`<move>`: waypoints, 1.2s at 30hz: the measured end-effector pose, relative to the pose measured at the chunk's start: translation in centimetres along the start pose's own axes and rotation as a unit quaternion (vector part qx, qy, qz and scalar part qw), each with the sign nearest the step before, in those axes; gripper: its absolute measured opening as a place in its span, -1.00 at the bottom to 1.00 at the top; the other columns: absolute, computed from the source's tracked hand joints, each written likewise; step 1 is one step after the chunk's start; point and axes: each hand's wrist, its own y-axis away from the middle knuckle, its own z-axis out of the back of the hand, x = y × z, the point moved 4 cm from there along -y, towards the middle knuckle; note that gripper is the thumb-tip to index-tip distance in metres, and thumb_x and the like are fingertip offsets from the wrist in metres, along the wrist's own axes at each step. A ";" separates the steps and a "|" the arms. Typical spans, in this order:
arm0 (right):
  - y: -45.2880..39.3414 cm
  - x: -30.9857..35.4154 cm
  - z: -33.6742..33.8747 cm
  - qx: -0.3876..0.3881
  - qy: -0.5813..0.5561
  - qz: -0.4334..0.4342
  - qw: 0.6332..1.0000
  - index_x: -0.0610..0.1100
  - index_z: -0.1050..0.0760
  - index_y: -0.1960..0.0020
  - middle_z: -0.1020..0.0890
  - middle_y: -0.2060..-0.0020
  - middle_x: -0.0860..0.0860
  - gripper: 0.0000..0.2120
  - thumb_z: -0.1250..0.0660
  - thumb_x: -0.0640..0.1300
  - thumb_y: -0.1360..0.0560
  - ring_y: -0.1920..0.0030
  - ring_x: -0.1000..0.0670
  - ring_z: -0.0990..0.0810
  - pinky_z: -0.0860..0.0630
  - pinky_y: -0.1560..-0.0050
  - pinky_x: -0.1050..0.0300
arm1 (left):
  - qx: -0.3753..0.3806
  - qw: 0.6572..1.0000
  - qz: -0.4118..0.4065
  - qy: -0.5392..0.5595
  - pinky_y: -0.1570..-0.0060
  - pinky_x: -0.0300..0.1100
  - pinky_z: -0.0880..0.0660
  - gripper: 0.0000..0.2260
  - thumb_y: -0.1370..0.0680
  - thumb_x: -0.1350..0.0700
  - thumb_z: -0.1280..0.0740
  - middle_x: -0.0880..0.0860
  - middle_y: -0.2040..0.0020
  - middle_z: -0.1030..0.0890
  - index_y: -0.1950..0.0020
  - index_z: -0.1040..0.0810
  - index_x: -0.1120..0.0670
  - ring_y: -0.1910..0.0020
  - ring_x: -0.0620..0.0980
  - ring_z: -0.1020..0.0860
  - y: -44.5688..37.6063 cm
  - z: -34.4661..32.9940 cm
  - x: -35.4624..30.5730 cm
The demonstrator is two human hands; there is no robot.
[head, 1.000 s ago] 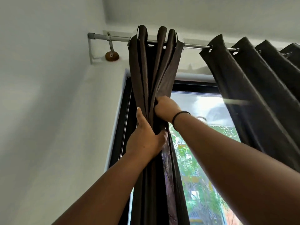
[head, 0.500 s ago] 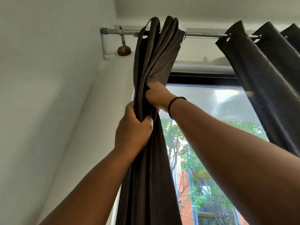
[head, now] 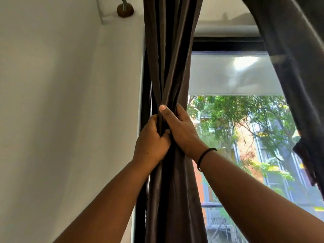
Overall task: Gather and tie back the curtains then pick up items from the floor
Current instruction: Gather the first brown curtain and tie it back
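The dark brown left curtain (head: pixel 168 50) hangs bunched into a narrow column along the window's left edge. My left hand (head: pixel 151 142) grips the bunch from the left, its fingers curled into the folds. Close beside it, my right hand (head: pixel 182 130) wraps the same bunch from the right with the thumb pointing up; a black band circles that wrist. The two hands touch at the middle of the bunch. A second dark curtain (head: pixel 291 50) hangs at the upper right, partly drawn across the glass.
A white wall (head: pixel 61 120) fills the left. The black window frame (head: pixel 226 43) and a translucent roller blind (head: pixel 233 76) sit above the open glass, with trees and buildings outside. A brown rod-bracket base (head: pixel 125 10) is fixed on the wall at top left.
Both hands have slid down the gathered curtain and come together. The view has tilted down, so the curtain rod is out of sight. My right thumb now points up over the folds.
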 end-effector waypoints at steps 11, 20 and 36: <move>6.7 -6.2 0.3 -0.085 -0.006 -0.202 0.976 0.02 -0.09 -0.43 -0.53 -0.20 -0.05 0.08 -0.52 0.22 -0.04 -0.12 -0.11 -0.59 -0.55 -0.14 -0.10 | 0.206 0.971 -0.078 0.097 -0.15 -0.27 -0.49 -0.58 -0.46 -0.14 -0.38 -0.26 -0.20 -0.53 -0.29 -0.39 -0.26 -0.20 -0.24 -0.52 9.8 -0.5 3.3; 16.6 -11.1 2.0 -0.049 -0.100 -0.319 0.941 -0.16 -0.47 -0.18 -0.68 0.07 -0.11 -0.54 -0.51 -0.19 -0.32 0.11 -0.10 -0.69 -0.63 0.02 -0.09 | 0.321 0.945 -0.050 0.045 -0.25 -0.32 -0.40 -0.44 -0.46 -0.25 -0.34 -0.24 -0.32 -0.44 -0.42 -0.33 -0.14 -0.30 -0.30 -0.41 18.8 -1.9 4.0; 32.7 -14.8 6.4 0.051 0.106 -0.384 0.916 -0.19 -0.63 -0.01 -0.61 0.25 -0.04 -0.77 -0.41 -0.06 -0.44 0.19 -0.06 -0.60 -0.43 0.21 0.19 | 0.327 0.913 0.243 0.031 -0.12 -0.43 -0.42 -0.55 -0.46 0.07 -0.31 -0.29 -0.19 -0.50 -0.25 -0.33 -0.35 -0.19 -0.31 -0.48 37.5 -0.8 3.3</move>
